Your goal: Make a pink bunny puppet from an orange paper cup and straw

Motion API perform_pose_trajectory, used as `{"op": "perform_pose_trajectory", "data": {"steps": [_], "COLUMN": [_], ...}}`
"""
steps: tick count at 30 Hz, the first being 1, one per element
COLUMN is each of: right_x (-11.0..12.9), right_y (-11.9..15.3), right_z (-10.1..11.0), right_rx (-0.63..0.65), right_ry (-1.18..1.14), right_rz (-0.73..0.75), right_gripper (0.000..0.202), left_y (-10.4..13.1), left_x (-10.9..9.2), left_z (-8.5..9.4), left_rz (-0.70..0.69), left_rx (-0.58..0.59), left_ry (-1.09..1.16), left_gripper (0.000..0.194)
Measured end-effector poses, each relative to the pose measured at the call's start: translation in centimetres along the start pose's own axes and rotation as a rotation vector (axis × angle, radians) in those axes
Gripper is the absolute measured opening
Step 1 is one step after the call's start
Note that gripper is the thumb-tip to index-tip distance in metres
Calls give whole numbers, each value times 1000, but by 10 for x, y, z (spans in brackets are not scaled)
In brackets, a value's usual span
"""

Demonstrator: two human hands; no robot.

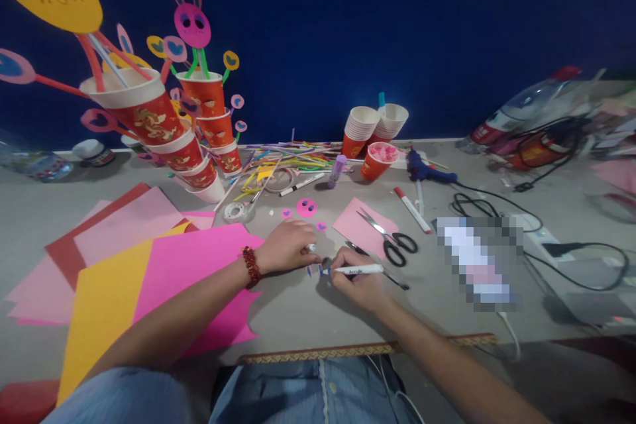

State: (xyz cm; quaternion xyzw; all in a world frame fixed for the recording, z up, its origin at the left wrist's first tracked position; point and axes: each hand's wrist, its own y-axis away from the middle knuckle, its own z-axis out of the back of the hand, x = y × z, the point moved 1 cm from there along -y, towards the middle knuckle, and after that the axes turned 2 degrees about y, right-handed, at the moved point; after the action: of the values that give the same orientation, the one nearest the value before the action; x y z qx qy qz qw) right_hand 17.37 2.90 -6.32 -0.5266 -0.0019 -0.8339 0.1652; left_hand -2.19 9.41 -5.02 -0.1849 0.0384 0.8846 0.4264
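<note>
My right hand [360, 281] is closed round a white acrylic marker [360, 269]. The marker's blue tip meets a small pink paper ear with a blue middle, and a second paper ear [309, 271] lies just left of it. My left hand [287, 245], with a beaded bracelet at the wrist, rests above the ears. Its curled fingers pinch what looks like a white marker cap [311, 248]. Beyond it lie a round pink paper face [307, 207] with dark eyes and two small pink discs with purple hearts, one being the right disc [321, 227].
Scissors [387, 235] lie on light pink paper right of my hands. Coloured sheets [183, 278] spread under my left forearm. Decorated cups [199, 106] stand stacked at left. Behind are pipe cleaners [298, 158], a glue stick [337, 171], a glue gun [430, 169] and cables.
</note>
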Motion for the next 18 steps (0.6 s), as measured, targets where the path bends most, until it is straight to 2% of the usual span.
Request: {"op": "perform_pose_trajectory", "data": {"steps": [5,11,15,18], "right_x": [2,0,-1,-1], "right_y": [0,4,5,4], "right_z": [2,7,9,10], "right_rx": [-6,-134,-249,-294], "right_ry": [-30,-112,-278,-310], "right_rz": [-9,-72,-119,-139], "right_gripper": [9,11,10,9], "left_y": [0,0,0,1], "left_x": [0,2,6,9], "left_z": [-1,0,1,2], "left_rz": [-5,-6,-18,16], "left_rx": [-5,6,0,-24], "left_ry": [-3,30,139,232], "left_gripper": [34,34,41,47]}}
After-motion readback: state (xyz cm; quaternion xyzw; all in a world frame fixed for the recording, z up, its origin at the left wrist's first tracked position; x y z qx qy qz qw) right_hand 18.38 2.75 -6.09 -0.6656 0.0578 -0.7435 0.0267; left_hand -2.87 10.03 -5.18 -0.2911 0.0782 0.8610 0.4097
